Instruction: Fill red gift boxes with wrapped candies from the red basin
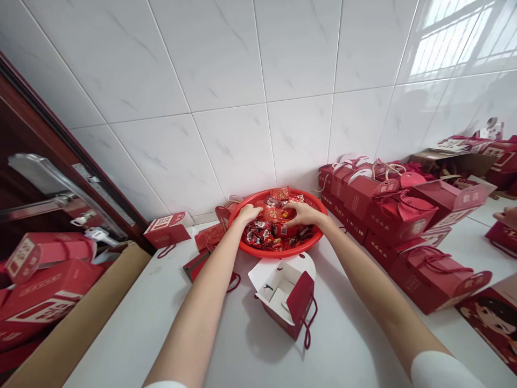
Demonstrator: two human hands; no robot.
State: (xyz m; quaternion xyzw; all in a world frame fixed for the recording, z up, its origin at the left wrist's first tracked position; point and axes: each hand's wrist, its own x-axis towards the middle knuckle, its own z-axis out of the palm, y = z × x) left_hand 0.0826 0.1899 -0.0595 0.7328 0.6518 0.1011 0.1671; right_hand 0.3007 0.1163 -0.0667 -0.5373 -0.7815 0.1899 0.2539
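A red plastic basket (278, 253) full of small red wrapped sweets (258, 233) stands against the wall. Both hands are inside it. At the left side of the heap, my left hand (247, 213) has its fingers drawn together; what they hold, if anything, is hidden. My right hand (302, 213) reaches over the right side, thumb and fingers apart around the wrapped sweets and touching them. In front of the basket sits an open red gift box (285, 302) with a white inside and a dark red cord handle; a small pale piece lies in it.
Rows of closed red gift boxes (375, 210) line the right side. Another red box (167, 229) lies by the door frame. A cardboard carton (100, 307) holding red boxes stands at left, below a door handle (52, 167). Another person's hand (507, 216) shows at far right.
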